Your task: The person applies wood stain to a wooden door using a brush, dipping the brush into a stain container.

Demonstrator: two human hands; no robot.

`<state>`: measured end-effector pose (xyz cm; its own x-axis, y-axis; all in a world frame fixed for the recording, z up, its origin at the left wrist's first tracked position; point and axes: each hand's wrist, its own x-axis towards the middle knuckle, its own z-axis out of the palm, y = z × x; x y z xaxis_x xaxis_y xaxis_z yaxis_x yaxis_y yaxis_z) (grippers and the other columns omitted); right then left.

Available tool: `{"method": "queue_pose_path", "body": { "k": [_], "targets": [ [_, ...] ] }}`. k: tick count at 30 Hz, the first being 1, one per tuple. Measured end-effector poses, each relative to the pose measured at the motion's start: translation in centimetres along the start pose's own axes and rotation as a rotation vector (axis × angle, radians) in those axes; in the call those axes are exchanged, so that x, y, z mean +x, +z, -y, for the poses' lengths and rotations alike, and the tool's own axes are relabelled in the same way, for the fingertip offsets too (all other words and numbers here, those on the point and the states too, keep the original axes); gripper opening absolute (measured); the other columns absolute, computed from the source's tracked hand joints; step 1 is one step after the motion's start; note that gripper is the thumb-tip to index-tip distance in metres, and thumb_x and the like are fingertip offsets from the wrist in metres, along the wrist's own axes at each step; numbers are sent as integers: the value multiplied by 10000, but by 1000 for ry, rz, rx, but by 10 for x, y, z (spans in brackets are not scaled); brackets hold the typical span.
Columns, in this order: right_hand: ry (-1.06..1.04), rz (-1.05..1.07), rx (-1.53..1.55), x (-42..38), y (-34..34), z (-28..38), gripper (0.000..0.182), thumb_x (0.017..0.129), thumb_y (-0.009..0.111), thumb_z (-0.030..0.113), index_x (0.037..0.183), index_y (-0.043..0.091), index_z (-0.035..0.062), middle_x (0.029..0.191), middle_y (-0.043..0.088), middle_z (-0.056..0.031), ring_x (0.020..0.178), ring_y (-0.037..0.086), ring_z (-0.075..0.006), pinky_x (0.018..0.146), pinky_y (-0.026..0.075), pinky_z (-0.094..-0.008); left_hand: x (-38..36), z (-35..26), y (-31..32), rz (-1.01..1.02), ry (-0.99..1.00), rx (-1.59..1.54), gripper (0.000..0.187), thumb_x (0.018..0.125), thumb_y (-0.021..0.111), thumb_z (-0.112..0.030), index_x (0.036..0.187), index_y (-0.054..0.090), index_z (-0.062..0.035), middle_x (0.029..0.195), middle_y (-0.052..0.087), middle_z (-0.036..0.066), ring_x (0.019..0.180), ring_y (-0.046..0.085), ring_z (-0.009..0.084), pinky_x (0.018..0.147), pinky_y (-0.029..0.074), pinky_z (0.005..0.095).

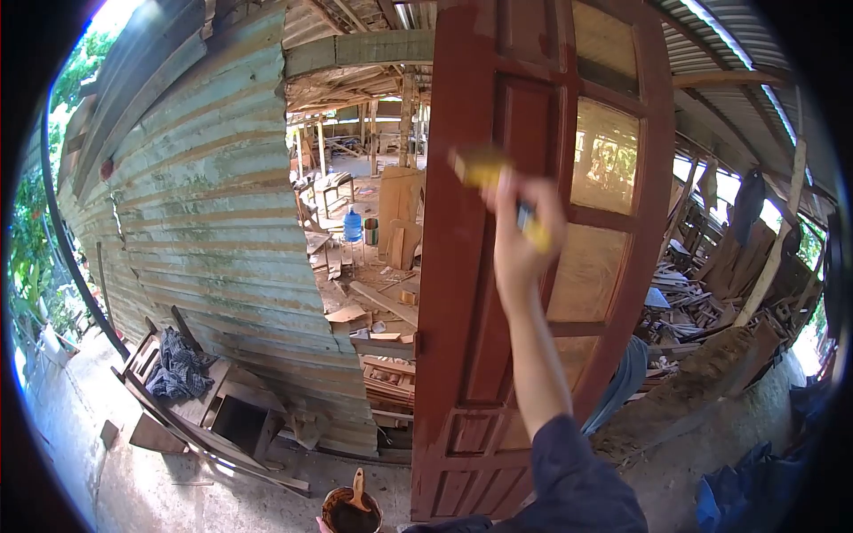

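My right hand (526,226) is raised in front of a tall reddish-brown wooden door (462,293), its fingers wrapped round the yellow handle of a paintbrush (480,166). The bristle end, blurred by motion, points left across the door's upper panels. Low at the bottom edge, a sliver of my left hand (322,525) shows at the side of a paint pot (329,515), gripping it; most of that hand is out of frame. Dark brown paint coats the pot's inside, and a second brush with a wooden handle (358,487) leans in it.
Yellowish panes (605,155) fill the door's right column. To the left runs a corrugated metal wall (204,240), with a wooden cabinet (222,400) and a dark cloth (179,366) before it. Scrap wood (684,306) lies behind at right; a blue tarp (746,489) lies lower right.
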<state>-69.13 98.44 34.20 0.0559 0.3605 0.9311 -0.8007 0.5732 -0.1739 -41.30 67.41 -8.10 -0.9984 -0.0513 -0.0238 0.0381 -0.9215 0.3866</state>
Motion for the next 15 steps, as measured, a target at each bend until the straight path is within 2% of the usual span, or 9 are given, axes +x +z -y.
{"method": "queue_pose_path", "body": {
  "k": [1,3,4,5,7,8,10,11,15],
  "targets": [
    [-15,-37,3,39,21,-10,211,995,780,134,848,677,24,778,721,-86,729,697,-146,665,536,-315,3,-2,8,1,5,-4,403,1087,594,-347,1339,634,-36,1374,681,111,1268,648,214,1072,528,409],
    [-151,-88,-60,115,65,-41,225,951,819,166,839,680,29,784,725,-94,737,706,-204,693,525,-351,8,-6,20,-318,60,1577,439,1072,638,-352,1358,637,-19,1356,692,104,1225,674,237,1015,572,408],
    [-259,-128,-53,152,88,-62,232,938,828,167,834,678,23,793,729,-104,750,708,-245,708,524,-361,11,-8,17,-323,65,1580,439,1072,638,-352,1358,637,-19,1356,692,104,1225,674,237,1015,572,408],
    [-415,-180,-89,185,105,-75,249,952,832,215,843,721,20,791,793,-88,748,777,-143,690,590,-277,16,-10,18,-326,71,1535,448,1071,629,-362,1362,634,-21,1355,692,106,1224,674,241,1015,572,413],
    [-557,-233,-250,225,122,-82,210,921,831,170,839,712,18,759,781,-92,716,778,-178,666,589,-302,28,-15,19,-331,89,1448,466,1069,612,-383,1369,630,-26,1353,692,110,1223,675,248,1015,572,423],
    [-553,-244,-242,234,128,-88,210,921,831,170,839,712,18,759,781,-92,716,778,-178,666,589,-302,34,-19,19,-334,98,1405,475,1068,603,-393,1372,628,-29,1352,692,112,1222,675,251,1015,572,428],
    [-307,-199,-48,238,132,-86,197,920,796,158,812,694,28,695,748,-77,661,758,-222,634,575,-349,41,-23,19,-337,106,1318,494,1066,586,-413,1379,624,-33,1350,693,115,1221,675,259,1015,571,439],
    [-217,-184,-104,233,130,-88,215,913,773,211,792,685,57,647,717,-60,624,734,-251,619,557,-393,44,-20,19,-337,105,1265,503,1066,578,-424,1383,621,-36,1349,693,117,1221,676,262,1014,571,444],
    [-267,-238,-379,212,116,-85,231,891,777,275,784,688,91,636,705,-46,603,718,-273,602,546,-412,46,3,18,-333,72,1054,542,1062,543,-465,1397,613,-45,1345,693,125,1218,677,276,1014,571,464]
  ]
}}
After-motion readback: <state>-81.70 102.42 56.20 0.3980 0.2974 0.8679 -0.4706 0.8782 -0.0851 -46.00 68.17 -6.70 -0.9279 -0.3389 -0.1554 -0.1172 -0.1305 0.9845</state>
